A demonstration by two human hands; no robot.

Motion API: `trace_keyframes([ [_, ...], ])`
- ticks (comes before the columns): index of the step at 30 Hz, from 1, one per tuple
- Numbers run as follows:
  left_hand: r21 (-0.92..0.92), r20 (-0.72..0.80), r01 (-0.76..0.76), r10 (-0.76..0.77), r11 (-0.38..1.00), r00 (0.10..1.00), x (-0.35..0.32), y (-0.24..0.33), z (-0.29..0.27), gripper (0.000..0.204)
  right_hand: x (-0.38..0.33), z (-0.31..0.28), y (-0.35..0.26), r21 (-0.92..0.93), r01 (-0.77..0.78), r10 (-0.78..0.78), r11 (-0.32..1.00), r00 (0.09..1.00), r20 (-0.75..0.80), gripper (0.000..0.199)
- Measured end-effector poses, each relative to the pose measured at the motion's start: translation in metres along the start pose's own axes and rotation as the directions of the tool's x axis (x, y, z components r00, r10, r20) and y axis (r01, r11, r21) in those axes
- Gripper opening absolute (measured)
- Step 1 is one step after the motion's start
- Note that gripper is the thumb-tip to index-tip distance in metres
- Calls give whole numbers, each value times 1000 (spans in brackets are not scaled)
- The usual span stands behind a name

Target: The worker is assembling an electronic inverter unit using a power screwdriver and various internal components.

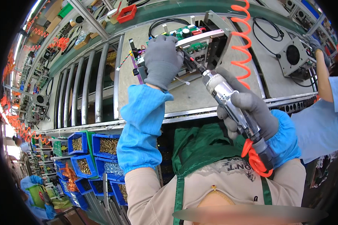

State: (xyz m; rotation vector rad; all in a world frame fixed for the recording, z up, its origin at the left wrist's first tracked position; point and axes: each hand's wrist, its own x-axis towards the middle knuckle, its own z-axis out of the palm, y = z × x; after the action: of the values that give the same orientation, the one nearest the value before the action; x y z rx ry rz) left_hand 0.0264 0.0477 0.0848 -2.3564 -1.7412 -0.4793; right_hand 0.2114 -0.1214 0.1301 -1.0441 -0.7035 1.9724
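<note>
Head view, screwdriver [229, 101] slanting up-left, tip at assembly [199, 45]

Gloved left hand [162, 60] on circuit-board assembly [193, 43], right hand [248, 110] gripping pneumatic screwdriver [229, 101], blue screw bins [95, 157] below-left

Brown cardboard boxes [50, 17] stacked at upper left on shelf, small white label [187, 31] on green circuit board at top centre

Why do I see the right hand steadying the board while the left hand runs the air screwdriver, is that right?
No, the hands are swapped. In the head view the left hand steadies the board while the right hand runs the air screwdriver.
</note>
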Motion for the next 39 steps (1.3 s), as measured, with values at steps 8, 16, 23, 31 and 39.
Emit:
trace_keyframes([
  [8,-488,-525,-396,102,778,845,-53,-5,42,48,13,-18,20,1,85,-85,996,995,43,85],
  [16,-387,265,-112,227,915,937,-128,-14,165,18,19,-25,24,-79,83,-82,993,997,15,94],
  [23,-875,48,59,-34,481,998,-101,-7,93,18,24,-29,26,-74,72,-71,995,997,14,105],
  [31,-733,-82,-57,-5,678,997,30,-50,-15,23,23,-31,24,-63,63,-60,996,997,39,97],
  [39,-658,410,74,275,749,870,69,-59,-7,28,22,-30,22,-55,66,-64,996,997,37,98],
])
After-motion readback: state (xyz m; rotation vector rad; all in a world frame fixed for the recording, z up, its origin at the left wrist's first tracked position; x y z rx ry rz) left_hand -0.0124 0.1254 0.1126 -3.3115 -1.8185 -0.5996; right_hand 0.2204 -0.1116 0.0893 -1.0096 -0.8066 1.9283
